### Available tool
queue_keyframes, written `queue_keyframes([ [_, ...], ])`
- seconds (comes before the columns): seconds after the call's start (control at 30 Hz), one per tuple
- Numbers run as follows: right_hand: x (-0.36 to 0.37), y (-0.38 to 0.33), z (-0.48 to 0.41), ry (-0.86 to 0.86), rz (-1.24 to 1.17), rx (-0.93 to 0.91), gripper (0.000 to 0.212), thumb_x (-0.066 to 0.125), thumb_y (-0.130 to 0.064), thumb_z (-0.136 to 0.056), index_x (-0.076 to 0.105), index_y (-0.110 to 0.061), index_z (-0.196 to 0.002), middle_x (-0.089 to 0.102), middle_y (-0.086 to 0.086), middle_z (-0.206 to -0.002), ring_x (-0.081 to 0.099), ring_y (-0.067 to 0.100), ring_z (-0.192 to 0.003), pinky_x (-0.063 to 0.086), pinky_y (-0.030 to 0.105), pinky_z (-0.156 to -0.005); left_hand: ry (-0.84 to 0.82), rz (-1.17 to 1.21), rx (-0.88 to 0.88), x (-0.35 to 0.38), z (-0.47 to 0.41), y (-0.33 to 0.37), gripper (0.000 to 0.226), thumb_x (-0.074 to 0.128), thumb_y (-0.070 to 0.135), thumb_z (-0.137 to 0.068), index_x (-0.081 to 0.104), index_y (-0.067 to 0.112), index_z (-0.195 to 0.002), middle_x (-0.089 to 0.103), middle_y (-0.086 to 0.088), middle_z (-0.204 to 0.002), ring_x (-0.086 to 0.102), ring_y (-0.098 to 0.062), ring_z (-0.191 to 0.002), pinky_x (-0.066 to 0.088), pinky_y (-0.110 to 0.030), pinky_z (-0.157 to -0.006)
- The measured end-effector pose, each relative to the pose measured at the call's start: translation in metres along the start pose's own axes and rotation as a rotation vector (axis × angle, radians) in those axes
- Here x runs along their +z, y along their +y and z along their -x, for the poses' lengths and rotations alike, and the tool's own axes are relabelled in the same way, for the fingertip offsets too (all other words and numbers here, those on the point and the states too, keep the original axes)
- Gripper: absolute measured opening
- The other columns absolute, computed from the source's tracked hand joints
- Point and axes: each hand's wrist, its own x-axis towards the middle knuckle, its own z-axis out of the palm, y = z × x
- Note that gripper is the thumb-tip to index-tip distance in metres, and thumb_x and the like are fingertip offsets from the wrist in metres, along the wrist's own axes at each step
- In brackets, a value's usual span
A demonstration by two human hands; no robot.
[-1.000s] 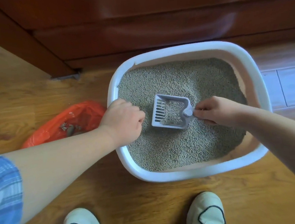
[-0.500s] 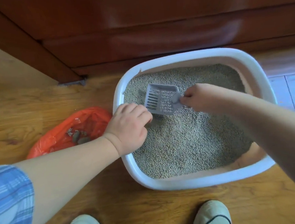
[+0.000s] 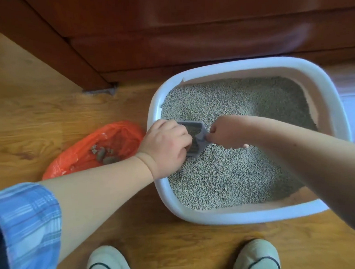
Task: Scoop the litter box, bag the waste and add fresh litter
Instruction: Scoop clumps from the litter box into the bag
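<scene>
Right hand [image 3: 225, 133] fingers clamped on the handle of the grey scoop [image 3: 196, 135], blade pointing left, tilted, some litter in it. Left hand [image 3: 166, 144] just left of the scoop, fingers curled over the left rim of the litter box [image 3: 253, 216]; whether they touch the scoop is unclear, fingertips hidden. Grey litter [image 3: 228, 172] fills the box below and right of both hands. Orange bag [image 3: 113, 137] lies open on the floor [image 3: 43, 115] just left of the left hand, outside the box, dark clumps [image 3: 106, 158] inside. Plaid sleeve [image 3: 25, 231] on the left arm. Two slippers [image 3: 107, 267] nearest the camera. Dark wood cabinet [image 3: 185, 27] beyond the box.
</scene>
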Motion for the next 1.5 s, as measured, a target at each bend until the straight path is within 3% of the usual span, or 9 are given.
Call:
queue_keyframes([
  [0.27,0.005,0.088,0.037,0.22,0.251,0.13,0.038,0.036,-0.037,-0.106,0.054,-0.011,-0.084,0.059,0.006,-0.082,0.052,0.018,-0.067,0.038,0.025,-0.051,-0.017,-0.016,-0.019,0.004,-0.001,0.001,0.017,0.044,0.024,-0.076,0.058,0.028,-0.067,0.058,0.009,-0.076,0.056,-0.021,-0.083,0.037,-0.038,-0.087],
  [0.4,-0.007,0.143,0.06,0.368,0.055,0.266,0.018,0.05,-0.036,-0.1,0.055,-0.024,-0.088,0.06,0.007,-0.085,0.055,0.025,-0.081,0.045,0.033,-0.074,-0.001,-0.008,-0.02,0.004,-0.002,0.0,0.017,0.043,0.024,-0.074,0.057,0.029,-0.066,0.057,0.011,-0.074,0.056,-0.021,-0.08,0.034,-0.036,-0.085],
  [0.57,-0.009,0.158,0.096,0.337,-0.051,0.311,0.031,0.06,-0.03,-0.094,0.059,-0.011,-0.07,0.051,0.006,-0.057,0.046,0.023,-0.054,0.035,0.03,-0.05,0.019,-0.016,-0.023,0.006,-0.001,-0.001,0.018,0.042,0.023,-0.073,0.058,0.026,-0.065,0.057,0.01,-0.073,0.055,-0.021,-0.079,0.034,-0.035,-0.085],
  [0.7,0.025,0.106,0.086,0.259,0.068,0.127,0.04,0.053,-0.048,-0.095,0.057,-0.018,-0.069,0.056,-0.003,-0.057,0.051,0.015,-0.053,0.041,0.03,-0.053,0.025,-0.023,-0.029,0.005,-0.001,0.0,0.02,0.04,0.025,-0.074,0.059,0.026,-0.065,0.057,0.01,-0.074,0.055,-0.022,-0.079,0.033,-0.035,-0.086],
  [0.93,0.068,0.029,0.042,0.107,-0.049,-0.066,0.041,0.042,-0.047,-0.102,0.057,-0.019,-0.076,0.056,-0.003,-0.067,0.045,0.012,-0.051,0.035,0.021,-0.045,0.012,-0.043,-0.032,0.004,-0.001,0.002,0.022,0.037,0.024,-0.077,0.057,0.027,-0.068,0.057,0.009,-0.074,0.053,-0.023,-0.08,0.035,-0.037,-0.085],
  [1.07,0.059,0.047,0.048,0.066,0.107,0.014,0.043,0.043,-0.044,-0.103,0.062,-0.015,-0.08,0.058,-0.004,-0.069,0.048,0.01,-0.052,0.036,0.021,-0.045,0.017,-0.045,-0.036,0.006,0.0,0.0,0.02,0.04,0.023,-0.075,0.058,0.026,-0.067,0.058,0.008,-0.073,0.053,-0.024,-0.079,0.034,-0.036,-0.085],
  [1.2,0.039,0.114,0.063,0.114,0.146,0.118,0.061,0.039,-0.07,-0.087,0.064,-0.015,-0.079,0.062,-0.002,-0.064,0.054,0.014,-0.052,0.043,0.027,-0.051,0.025,-0.053,-0.037,0.008,0.0,-0.001,0.019,0.04,0.025,-0.075,0.057,0.027,-0.067,0.057,0.009,-0.073,0.053,-0.023,-0.079,0.033,-0.036,-0.085],
  [1.37,0.009,0.163,0.097,0.115,0.182,0.227,0.036,0.052,-0.037,-0.1,0.059,-0.009,-0.079,0.056,0.003,-0.053,0.038,0.003,-0.027,0.03,0.013,-0.035,0.022,-0.043,-0.031,0.009,0.0,-0.002,0.02,0.039,0.025,-0.075,0.057,0.026,-0.067,0.057,0.009,-0.074,0.053,-0.022,-0.08,0.034,-0.036,-0.086],
  [1.5,0.007,0.152,0.087,0.147,0.017,0.093,0.037,0.053,-0.037,-0.098,0.057,-0.007,-0.076,0.052,-0.002,-0.048,0.043,0.011,-0.038,0.036,0.02,-0.044,0.032,-0.036,-0.029,0.009,-0.001,-0.001,0.018,0.04,0.024,-0.075,0.056,0.026,-0.067,0.057,0.01,-0.074,0.053,-0.022,-0.08,0.034,-0.035,-0.086],
])
